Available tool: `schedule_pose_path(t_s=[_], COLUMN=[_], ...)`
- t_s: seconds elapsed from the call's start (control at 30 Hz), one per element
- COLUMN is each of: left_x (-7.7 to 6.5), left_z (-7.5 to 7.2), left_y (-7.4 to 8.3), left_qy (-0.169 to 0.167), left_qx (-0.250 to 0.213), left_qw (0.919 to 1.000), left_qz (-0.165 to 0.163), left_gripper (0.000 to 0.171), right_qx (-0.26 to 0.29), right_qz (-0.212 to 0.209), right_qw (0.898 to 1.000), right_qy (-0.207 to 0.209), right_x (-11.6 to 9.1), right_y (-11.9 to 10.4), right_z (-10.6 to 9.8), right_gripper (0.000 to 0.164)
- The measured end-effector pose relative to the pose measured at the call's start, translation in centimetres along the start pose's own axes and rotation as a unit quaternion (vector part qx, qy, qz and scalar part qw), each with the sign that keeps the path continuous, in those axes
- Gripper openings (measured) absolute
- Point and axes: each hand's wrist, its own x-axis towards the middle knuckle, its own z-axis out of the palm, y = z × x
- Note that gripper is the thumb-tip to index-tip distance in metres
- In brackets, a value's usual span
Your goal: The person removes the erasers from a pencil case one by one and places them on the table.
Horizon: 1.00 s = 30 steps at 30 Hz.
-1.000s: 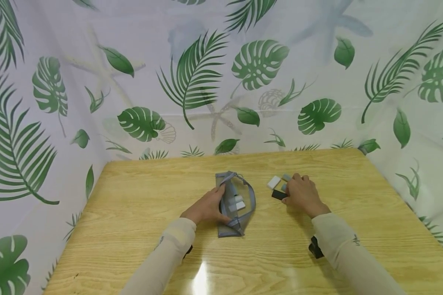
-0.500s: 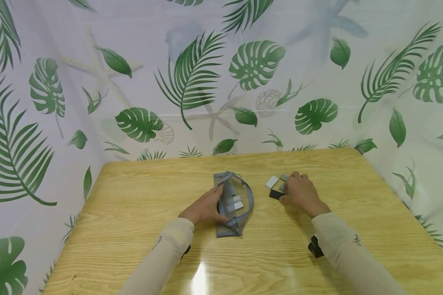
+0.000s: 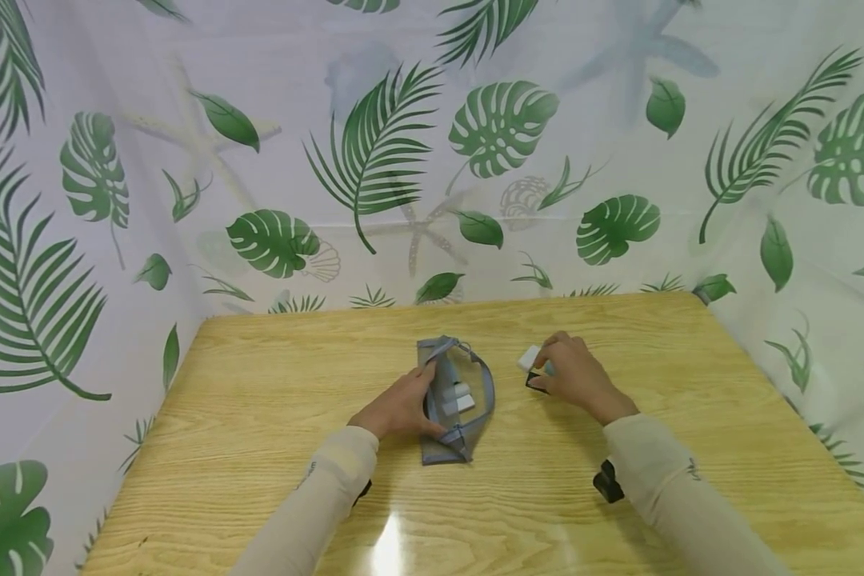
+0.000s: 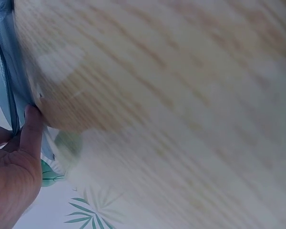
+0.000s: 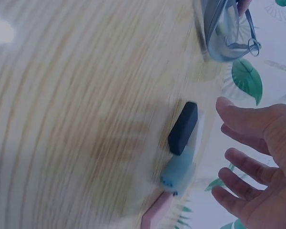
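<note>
My left hand (image 3: 399,404) grips the side of a blue-grey mesh zip pouch (image 3: 442,454), its mouth held wide and small white pieces (image 3: 465,402) inside. In the left wrist view, fingers (image 4: 32,129) pinch the pouch's edge (image 4: 12,71). To the right, my right hand (image 3: 572,372) hovers over a small cluster with fingers spread and nothing between them. That cluster has a black eraser-like block (image 5: 183,129), a pale blue piece (image 5: 176,171), a pink block (image 5: 155,210) and a white block (image 3: 529,358). From the head view the hand hides much of it.
A wooden table (image 3: 295,352) carries everything. Behind it and at both sides hangs a white cloth (image 3: 403,280) printed with green leaves. Black wrist-camera mounts (image 3: 608,482) sit beneath the forearms.
My right hand has shifted slightly left over the cluster, now covering more of the pale blue pieces and part of the black block. My left hand keeps its hold on the pouch.
</note>
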Motion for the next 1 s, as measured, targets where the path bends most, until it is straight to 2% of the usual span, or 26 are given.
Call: schedule_pose_path(t_s=[0.3, 0.57, 0.77, 1.0], left_x=[0.0, -0.1, 0.0, -0.1], left_z=[0.0, -0.1, 0.0, -0.1], left_y=[0.0, 0.0, 0.0, 0.1], left_qy=[-0.001, 0.003, 0.002, 0.000], left_qx=[0.001, -0.001, -0.002, -0.004], left_qw=[1.0000, 1.0000, 1.0000, 1.0000], left_qz=[-0.002, -0.001, -0.001, -0.004], left_gripper=[0.114, 0.114, 0.114, 0.114], right_qx=[0.019, 0.041, 0.066, 0.070], right_qz=[-0.066, -0.062, -0.079, -0.097], right_qw=[0.997, 0.997, 0.995, 0.992], right_qy=[0.020, -0.005, -0.016, -0.037], right_x=[0.7, 1.1, 1.4, 1.5], right_y=[-1.4, -2.9, -3.7, -4.7], right_z=[0.9, 1.6, 2.3, 2.9], right_gripper=[0.021, 0.020, 0.019, 0.016])
